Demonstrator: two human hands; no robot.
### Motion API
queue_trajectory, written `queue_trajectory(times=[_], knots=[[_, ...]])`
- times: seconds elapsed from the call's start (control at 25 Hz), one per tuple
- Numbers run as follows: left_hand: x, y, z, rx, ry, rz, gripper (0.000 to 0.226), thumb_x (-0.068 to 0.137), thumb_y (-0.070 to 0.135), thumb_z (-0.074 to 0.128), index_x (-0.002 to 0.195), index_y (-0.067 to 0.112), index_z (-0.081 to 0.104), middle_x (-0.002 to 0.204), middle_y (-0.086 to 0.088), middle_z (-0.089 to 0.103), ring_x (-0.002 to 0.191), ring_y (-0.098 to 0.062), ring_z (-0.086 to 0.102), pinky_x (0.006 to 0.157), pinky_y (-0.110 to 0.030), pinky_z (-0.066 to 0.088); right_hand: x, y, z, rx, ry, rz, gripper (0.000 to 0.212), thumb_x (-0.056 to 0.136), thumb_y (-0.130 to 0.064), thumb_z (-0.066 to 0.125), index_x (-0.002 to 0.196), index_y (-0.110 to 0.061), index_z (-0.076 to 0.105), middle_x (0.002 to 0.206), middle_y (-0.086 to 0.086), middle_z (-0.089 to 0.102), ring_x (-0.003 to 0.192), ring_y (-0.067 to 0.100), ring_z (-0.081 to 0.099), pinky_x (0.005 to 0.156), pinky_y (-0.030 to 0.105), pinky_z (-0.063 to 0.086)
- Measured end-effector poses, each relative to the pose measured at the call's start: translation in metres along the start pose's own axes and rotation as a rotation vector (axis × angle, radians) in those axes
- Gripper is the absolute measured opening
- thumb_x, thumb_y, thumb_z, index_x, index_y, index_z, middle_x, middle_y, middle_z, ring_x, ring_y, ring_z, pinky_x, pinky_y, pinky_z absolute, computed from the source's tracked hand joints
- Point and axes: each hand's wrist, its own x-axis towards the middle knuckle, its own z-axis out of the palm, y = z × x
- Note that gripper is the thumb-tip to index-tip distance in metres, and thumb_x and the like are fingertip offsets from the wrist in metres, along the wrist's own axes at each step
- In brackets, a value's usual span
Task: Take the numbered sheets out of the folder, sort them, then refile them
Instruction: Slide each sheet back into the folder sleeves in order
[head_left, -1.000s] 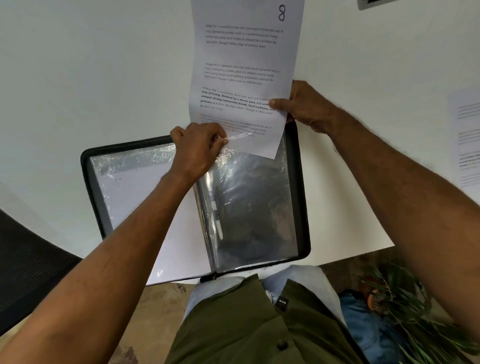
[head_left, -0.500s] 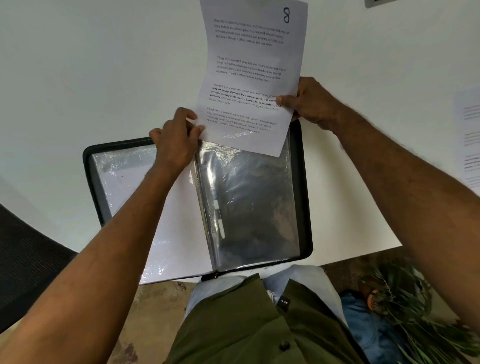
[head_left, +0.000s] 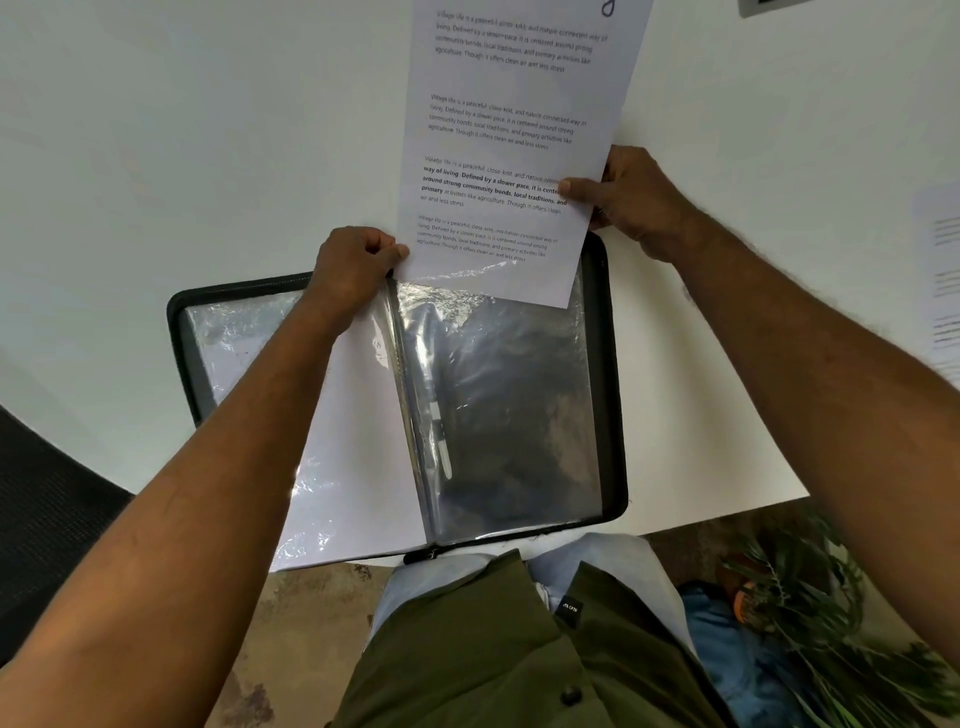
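The white printed paper sheet (head_left: 511, 156) is looking matt and smooth. The clear plastic sleeves (head_left: 509, 405) of the black-edged open folder (head_left: 605, 364) are shining glossy and crinkled. The white table top (head_left: 208, 156) is showing a smooth, matt finish.

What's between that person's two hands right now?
In the head view, the printed sheet spans from the left hand to the right hand; its lower edge overlaps the open folder.
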Motion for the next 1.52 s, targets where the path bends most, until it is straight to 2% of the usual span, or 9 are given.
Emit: queue_trajectory(times=[0.12, 0.32, 0.52, 0.72, 0.96, 1.12, 1.24, 1.4, 1.52], knots=[[0.002, 0.0, 0.0, -0.042, -0.018, -0.004, 0.028, 0.096, 0.021, 0.07, 0.068, 0.023, 0.067, 0.076, 0.004, 0.068, 0.073, -0.013, 0.064, 0.08, -0.03, 0.054, 0.0, 0.004, -0.001, -0.008, 0.022, 0.008, 0.039, 0.097, -0.015, 0.069, 0.135, -0.011, 0.062, 0.114, -0.003, 0.072, 0.089, 0.005, 0.074, 0.068, 0.022, 0.058], [0.004, 0.003, -0.003, -0.093, -0.079, -0.051, 0.015, 0.093, 0.021, 0.074, 0.093, 0.006, 0.078, 0.1, -0.013, 0.077, 0.095, -0.029, 0.073, 0.096, -0.04, 0.057, 0.002, 0.004, -0.002, -0.007, 0.045, 0.011, 0.037, 0.096, -0.015, 0.07, 0.133, -0.014, 0.063, 0.115, -0.006, 0.073, 0.095, 0.009, 0.074, 0.072, 0.026, 0.06], [0.004, 0.006, -0.009, -0.046, -0.172, -0.057, 0.018, 0.095, 0.023, 0.072, 0.082, 0.011, 0.072, 0.087, -0.003, 0.073, 0.075, -0.011, 0.066, 0.077, -0.025, 0.055, 0.001, -0.002, -0.001, -0.061, -0.025, 0.013, 0.037, 0.098, -0.015, 0.068, 0.134, -0.015, 0.061, 0.11, -0.01, 0.07, 0.087, 0.0, 0.073, 0.068, 0.018, 0.057], [0.003, 0.001, -0.006, -0.239, -0.107, -0.078, 0.024, 0.097, 0.018, 0.07, 0.093, -0.006, 0.069, 0.102, -0.01, 0.076, 0.089, -0.014, 0.075, 0.077, -0.02, 0.059, 0.002, -0.002, 0.001, -0.181, -0.206, 0.036, 0.039, 0.095, -0.016, 0.071, 0.134, -0.015, 0.063, 0.122, -0.003, 0.07, 0.097, 0.001, 0.07, 0.079, 0.018, 0.057], [0.001, 0.0, 0.001, -0.307, -0.015, -0.08, 0.02, 0.097, 0.016, 0.069, 0.088, -0.001, 0.065, 0.095, -0.012, 0.074, 0.074, -0.008, 0.073, 0.067, -0.017, 0.056, 0.004, -0.003, 0.006, -0.525, -0.38, 0.095, 0.052, 0.089, -0.028, 0.078, 0.135, -0.01, 0.065, 0.133, 0.005, 0.068, 0.118, 0.023, 0.066, 0.11, 0.041, 0.049], [-0.002, 0.0, 0.0, -0.28, -0.042, -0.081, 0.022, 0.095, 0.016, 0.071, 0.075, 0.01, 0.067, 0.089, 0.0, 0.075, 0.071, -0.004, 0.073, 0.065, -0.015, 0.054, 0.002, -0.009, 0.011, -0.401, -0.255, 0.011, 0.048, 0.094, -0.031, 0.073, 0.138, -0.015, 0.062, 0.134, 0.001, 0.067, 0.115, 0.016, 0.067, 0.104, 0.034, 0.052], [-0.003, 0.002, -0.002, -0.281, -0.109, -0.077, 0.01, 0.095, 0.013, 0.071, 0.085, 0.01, 0.071, 0.091, 0.002, 0.075, 0.072, -0.002, 0.073, 0.067, -0.013, 0.054, 0.005, -0.008, 0.011, -0.254, -0.175, -0.031, 0.043, 0.098, -0.032, 0.068, 0.137, -0.014, 0.063, 0.132, 0.0, 0.068, 0.113, 0.013, 0.069, 0.101, 0.033, 0.055], [-0.001, 0.002, -0.003, -0.27, -0.107, -0.071, 0.022, 0.096, 0.014, 0.07, 0.086, -0.005, 0.064, 0.092, -0.007, 0.074, 0.07, -0.002, 0.072, 0.064, -0.012, 0.053, 0.007, -0.005, 0.007, -0.407, -0.237, 0.001, 0.042, 0.097, -0.031, 0.07, 0.136, -0.015, 0.065, 0.13, 0.001, 0.069, 0.113, 0.018, 0.068, 0.103, 0.036, 0.053], [-0.001, 0.0, -0.002, -0.297, -0.078, -0.045, 0.021, 0.098, 0.012, 0.067, 0.082, 0.003, 0.057, 0.09, -0.009, 0.07, 0.067, -0.001, 0.07, 0.063, -0.013, 0.052, 0.006, -0.005, 0.006, -0.573, -0.325, 0.042, 0.043, 0.095, -0.034, 0.071, 0.133, -0.014, 0.067, 0.124, 0.003, 0.071, 0.106, 0.021, 0.067, 0.088, 0.026, 0.051]])
